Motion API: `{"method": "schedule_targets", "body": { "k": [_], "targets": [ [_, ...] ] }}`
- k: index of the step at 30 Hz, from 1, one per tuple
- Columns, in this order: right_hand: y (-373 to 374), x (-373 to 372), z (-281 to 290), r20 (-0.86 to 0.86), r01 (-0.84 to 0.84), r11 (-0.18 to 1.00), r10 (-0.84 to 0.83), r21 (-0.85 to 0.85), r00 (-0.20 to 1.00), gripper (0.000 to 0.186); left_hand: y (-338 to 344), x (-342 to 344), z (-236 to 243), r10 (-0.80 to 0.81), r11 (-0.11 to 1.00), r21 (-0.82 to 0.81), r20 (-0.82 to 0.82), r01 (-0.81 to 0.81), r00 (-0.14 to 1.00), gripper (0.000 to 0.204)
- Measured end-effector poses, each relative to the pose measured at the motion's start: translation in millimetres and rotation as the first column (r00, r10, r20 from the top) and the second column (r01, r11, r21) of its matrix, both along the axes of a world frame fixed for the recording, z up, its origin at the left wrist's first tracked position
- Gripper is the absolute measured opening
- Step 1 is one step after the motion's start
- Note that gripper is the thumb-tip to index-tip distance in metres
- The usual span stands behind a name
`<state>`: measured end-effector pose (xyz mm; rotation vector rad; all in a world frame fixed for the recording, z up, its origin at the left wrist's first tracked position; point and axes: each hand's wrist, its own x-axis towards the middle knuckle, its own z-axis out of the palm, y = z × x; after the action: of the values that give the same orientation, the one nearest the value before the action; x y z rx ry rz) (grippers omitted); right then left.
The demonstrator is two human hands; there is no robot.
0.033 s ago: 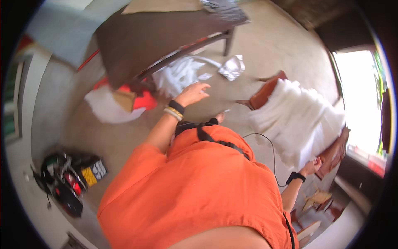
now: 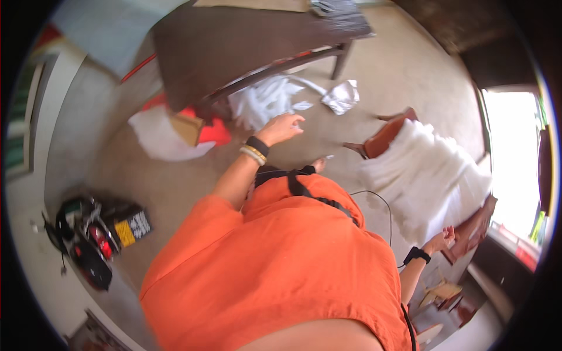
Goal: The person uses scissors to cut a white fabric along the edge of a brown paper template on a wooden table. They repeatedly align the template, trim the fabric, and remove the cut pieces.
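Head view: one left hand (image 2: 283, 129), mid-frame, fingers parted and loosely bent; one right hand (image 2: 440, 240), lower right, fingers curled, grip impossible to tell, beside one white fluffy sheet (image 2: 424, 175) draped over one brown wooden seat (image 2: 383, 140), right of frame. One dark table (image 2: 234, 47), top.

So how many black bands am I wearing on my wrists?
2: a black band behind your left hand, and a black watch-like band behind your right hand. No others show.

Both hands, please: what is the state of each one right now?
Left hand: open, fingers loosely bent, no held object visible.
Right hand: fingers partly curled; whether it holds anything cannot be told.
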<state>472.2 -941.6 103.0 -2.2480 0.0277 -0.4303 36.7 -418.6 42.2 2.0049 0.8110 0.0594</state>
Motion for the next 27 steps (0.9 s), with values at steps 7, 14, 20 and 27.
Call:
{"method": "schedule_targets", "body": {
  "k": [7,14,20,27],
  "targets": [
    [259,-201,-22,-0.489,-0.706,0.586,0.787,0.398,0.377,0.025,15,-206,-75,0.658,0.740,-0.169,-0.012,-0.650,0.753,0.036],
    [372,-357,-38,-0.676,-0.842,0.287,0.727,0.458,-0.120,0.026,29,-380,-167,0.947,0.305,0.139,-0.147,-0.942,0.285,0.059],
    [397,-396,-27,-0.826,-0.874,0.271,0.518,0.403,-0.220,0.030,76,-446,-176,0.932,-0.212,0.374,-0.201,-0.903,-0.302,0.099],
    [423,-421,-23,-0.933,-0.909,0.329,0.330,0.254,-0.142,0.031,101,-563,-214,0.943,-0.286,-0.012,-0.181,-0.958,-0.280,0.122]
  ]
}}
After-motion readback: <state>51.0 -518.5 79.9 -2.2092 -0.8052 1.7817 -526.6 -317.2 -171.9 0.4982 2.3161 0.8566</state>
